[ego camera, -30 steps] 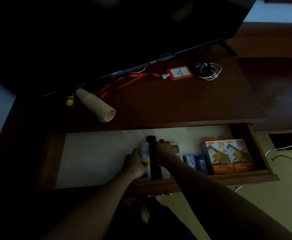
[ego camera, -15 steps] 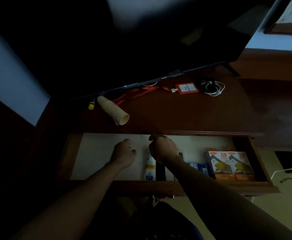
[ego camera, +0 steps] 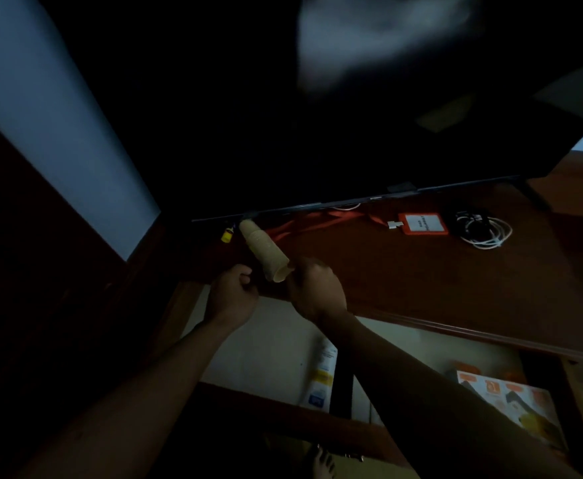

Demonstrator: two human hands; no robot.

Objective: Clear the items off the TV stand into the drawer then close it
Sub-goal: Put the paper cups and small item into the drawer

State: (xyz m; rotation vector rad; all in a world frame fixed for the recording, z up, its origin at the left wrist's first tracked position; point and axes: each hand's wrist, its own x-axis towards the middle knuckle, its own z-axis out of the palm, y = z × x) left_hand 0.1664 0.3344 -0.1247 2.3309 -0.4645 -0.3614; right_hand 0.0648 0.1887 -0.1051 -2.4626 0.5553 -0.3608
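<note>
Fingers of right hand (ego camera: 312, 292) grip the cup stack's (ego camera: 264, 250) mouth at the stand's (ego camera: 421, 288) front edge; left hand (ego camera: 231, 299) curled, holding nothing.

Right hand (ego camera: 316, 292) hides cup stack (ego camera: 264, 250) mouth — grip unclear; orange boxes (ego camera: 504, 399) blurred, partly behind forearm.

Both our hands are up out of the drawer (ego camera: 276, 344) now, where a second ago they were setting the white tube (ego camera: 321, 378) and the dark stick (ego camera: 341, 385) down inside; those two lie there by themselves. Our right hand (ego camera: 314, 292) now touches the open end of the paper cup stack (ego camera: 264, 248) on the TV stand (ego camera: 421, 281), and our left hand (ego camera: 233, 295), fingers curled, sits just beside it.
</note>
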